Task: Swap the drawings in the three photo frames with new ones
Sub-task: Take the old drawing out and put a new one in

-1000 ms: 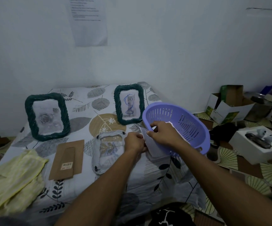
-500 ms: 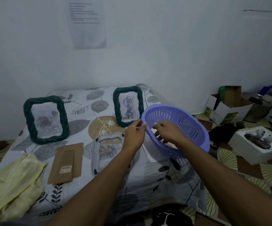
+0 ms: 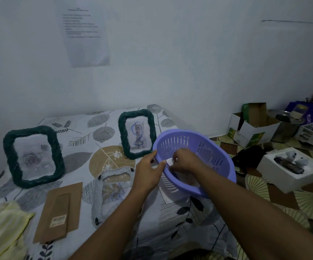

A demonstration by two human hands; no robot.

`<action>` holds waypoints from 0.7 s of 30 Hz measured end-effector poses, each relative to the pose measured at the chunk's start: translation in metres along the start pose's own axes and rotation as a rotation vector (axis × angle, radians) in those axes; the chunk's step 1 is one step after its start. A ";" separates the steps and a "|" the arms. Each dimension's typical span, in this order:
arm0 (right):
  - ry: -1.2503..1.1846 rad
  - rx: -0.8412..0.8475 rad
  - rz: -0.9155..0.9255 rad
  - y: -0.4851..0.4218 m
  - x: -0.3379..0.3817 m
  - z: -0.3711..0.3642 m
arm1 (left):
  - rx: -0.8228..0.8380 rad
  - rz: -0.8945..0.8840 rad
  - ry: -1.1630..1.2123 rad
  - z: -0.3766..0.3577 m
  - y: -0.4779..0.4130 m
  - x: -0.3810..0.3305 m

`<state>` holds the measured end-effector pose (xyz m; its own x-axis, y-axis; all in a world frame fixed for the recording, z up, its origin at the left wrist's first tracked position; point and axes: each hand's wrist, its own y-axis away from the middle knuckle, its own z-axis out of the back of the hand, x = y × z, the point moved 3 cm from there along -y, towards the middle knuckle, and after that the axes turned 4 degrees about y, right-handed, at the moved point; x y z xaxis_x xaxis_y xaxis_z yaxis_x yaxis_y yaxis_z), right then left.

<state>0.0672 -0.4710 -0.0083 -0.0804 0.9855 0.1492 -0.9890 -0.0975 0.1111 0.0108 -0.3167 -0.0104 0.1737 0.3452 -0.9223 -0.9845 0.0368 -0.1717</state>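
Two dark green rope frames stand upright on the leaf-print bed: one at the left (image 3: 33,156) with a rose drawing, one at the back (image 3: 137,133) with a blue-scribbled drawing. A pale third frame (image 3: 112,186) lies flat, its brown backing board (image 3: 60,211) beside it. A purple slotted basket (image 3: 204,152) rests tilted at the bed's right edge. My left hand (image 3: 148,171) grips the basket's near rim. My right hand (image 3: 184,160) is inside the basket, pinching a white paper (image 3: 169,161). Another sheet (image 3: 168,196) lies under the basket.
A yellow cloth (image 3: 3,228) lies at the bed's front left corner. A printed sheet (image 3: 86,32) hangs on the white wall. On the floor to the right stand open cardboard boxes (image 3: 251,128) and a white box (image 3: 291,169) with small items on top.
A second ago both hands held a sheet in front of the basket. That sheet now lies on the bed, my left hand has taken the rim, and my right hand has reached inside for a paper.
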 end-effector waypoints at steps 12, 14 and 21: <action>-0.173 -0.016 -0.075 -0.003 -0.018 -0.001 | -0.023 -0.014 0.009 -0.003 -0.002 -0.002; -0.189 -0.022 -0.080 -0.003 -0.019 -0.001 | -0.025 -0.012 0.012 -0.003 -0.001 -0.003; -0.186 -0.023 -0.106 -0.004 -0.020 -0.002 | -0.006 0.012 0.014 -0.002 0.000 -0.005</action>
<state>0.0726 -0.4902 -0.0133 0.0461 0.9474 0.3168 -0.9935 0.0103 0.1137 0.0103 -0.3206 -0.0066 0.1622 0.3325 -0.9291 -0.9863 0.0270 -0.1625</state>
